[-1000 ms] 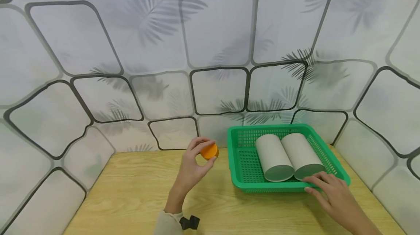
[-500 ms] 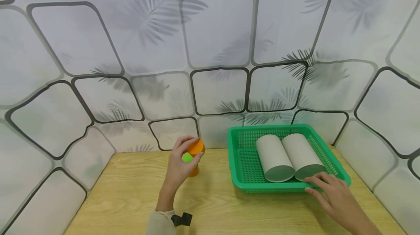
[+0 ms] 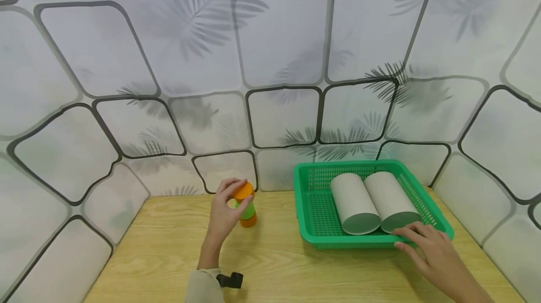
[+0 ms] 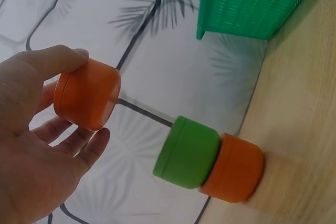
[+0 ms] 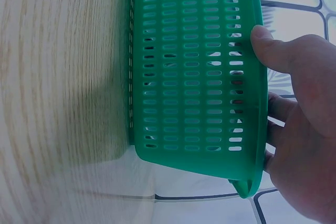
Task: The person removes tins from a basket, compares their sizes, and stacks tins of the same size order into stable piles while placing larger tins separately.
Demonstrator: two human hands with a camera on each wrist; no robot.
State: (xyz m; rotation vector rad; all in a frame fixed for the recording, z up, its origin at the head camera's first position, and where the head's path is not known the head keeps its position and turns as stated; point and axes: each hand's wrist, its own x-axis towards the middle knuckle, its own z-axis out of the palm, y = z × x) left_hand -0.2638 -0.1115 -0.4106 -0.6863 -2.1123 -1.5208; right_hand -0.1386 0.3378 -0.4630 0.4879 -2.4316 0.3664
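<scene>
Between thumb and fingers, my left hand (image 3: 223,211) pinches a short orange cylinder (image 4: 88,95) with a seam line round it. Below it a green cylinder (image 4: 188,153) of like shape stands on another orange cylinder (image 4: 233,167), stacked upright on the table. A gap separates the held cylinder from the green one in the left wrist view. My right hand (image 3: 431,250) grips the near rim of a green plastic basket (image 3: 346,241), thumb outside and fingers over the edge. Two large white cylinders (image 3: 354,199) lie side by side in the basket; their contents are not visible.
The wooden table (image 3: 169,246) meets a patterned cloth wall (image 3: 283,120) at the back and both sides. The basket stands at the right, near the back wall. A black strap (image 3: 230,280) sits on my left wrist.
My left hand has moved left with the orange cylinder, over the stack, and come slightly lower. The green and lower orange cylinders, hidden at first, now show. My right hand stays on the basket rim.
</scene>
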